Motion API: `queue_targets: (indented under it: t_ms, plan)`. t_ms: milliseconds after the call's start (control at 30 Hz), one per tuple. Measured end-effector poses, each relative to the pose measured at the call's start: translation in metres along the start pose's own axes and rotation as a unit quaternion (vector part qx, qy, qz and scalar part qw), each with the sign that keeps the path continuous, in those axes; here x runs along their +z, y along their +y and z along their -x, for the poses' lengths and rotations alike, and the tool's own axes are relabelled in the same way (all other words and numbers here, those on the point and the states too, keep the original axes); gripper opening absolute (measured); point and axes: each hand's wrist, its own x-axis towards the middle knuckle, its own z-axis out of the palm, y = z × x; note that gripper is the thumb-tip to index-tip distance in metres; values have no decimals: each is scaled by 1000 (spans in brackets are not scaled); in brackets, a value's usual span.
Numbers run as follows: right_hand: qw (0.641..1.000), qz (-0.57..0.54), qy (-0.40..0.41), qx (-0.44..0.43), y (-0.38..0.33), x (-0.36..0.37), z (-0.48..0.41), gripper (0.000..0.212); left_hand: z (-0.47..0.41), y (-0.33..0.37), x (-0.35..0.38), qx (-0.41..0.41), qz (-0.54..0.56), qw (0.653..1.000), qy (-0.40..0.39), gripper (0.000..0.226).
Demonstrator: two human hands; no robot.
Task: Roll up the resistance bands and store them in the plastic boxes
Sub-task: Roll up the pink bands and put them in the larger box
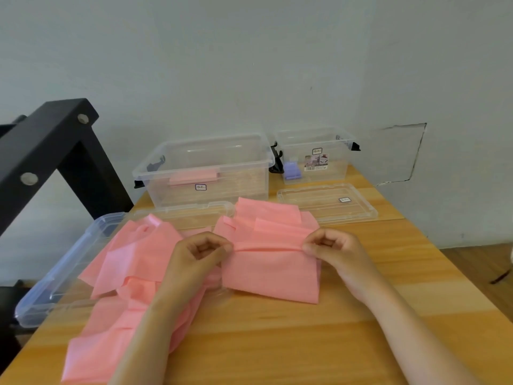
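A flat pink resistance band (270, 269) lies on the wooden table (361, 329) in front of me. My left hand (202, 250) pinches the left end of its folded far edge, and my right hand (330, 245) pinches the right end. More pink bands (130, 262) lie crumpled in a heap to the left and under my left forearm. Behind them stands a large clear plastic box (202, 168) with a pink roll inside. To its right, a smaller clear box (316, 154) holds a purple item (291, 170).
Clear lids lie on the table: one at the left edge (55, 273), one before the large box (183, 212), one before the small box (327, 204). A black metal frame (52, 151) rises at the left. The wall is close behind the boxes.
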Motion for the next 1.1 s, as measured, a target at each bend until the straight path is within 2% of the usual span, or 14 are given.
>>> queue_targets:
  t_ms: [167, 267, 333, 500, 600, 700, 767, 833, 867, 967, 1100]
  plan:
    - [995, 94, 22, -24, 4, 4, -1, 21, 1, -1, 2, 7, -40, 999, 25, 26]
    - [990, 133, 29, -26, 4, 4, -2, 20, 1, -2, 3, 6, -57, 998, 19, 18]
    - [990, 134, 27, -34, 3, 4, -1, 19, 2, -1, 2, -20, -31, 999, 0, 12]
    - [997, -68, -18, 23, -5, 1, 1, 26, 5, 5, 3, -66, 85, 994, -11, 13]
    - [993, -114, -23, 30, -5, 0, -1, 34, 4, 6, 3, -70, 128, 989, 0, 24]
    - [989, -141, -25, 32, -4, -1, -2, 13, 4, 7, 3, -58, 126, 990, -5, 41]
    - [994, -107, -22, 21, -4, 0, -1, 3, 5, 8, 5, -36, 78, 996, 12, 33]
    - [999, -35, 1, 1, 0, 0, -1, 11, 6, 7, 7, -9, 9, 1000, 21, 17]
    - [1000, -9, 12, -1, 0, 1, -1, 14, 5, 4, 6, -5, -8, 1000, 20, 19]
    - [999, 28, 19, -1, 2, 2, -1, 19, 5, 1, 6, -20, -11, 1000, 16, 33]
    - [998, 53, 39, -14, 2, 2, -1, 14, 3, -1, 7, -21, -9, 1000, 1, 14]
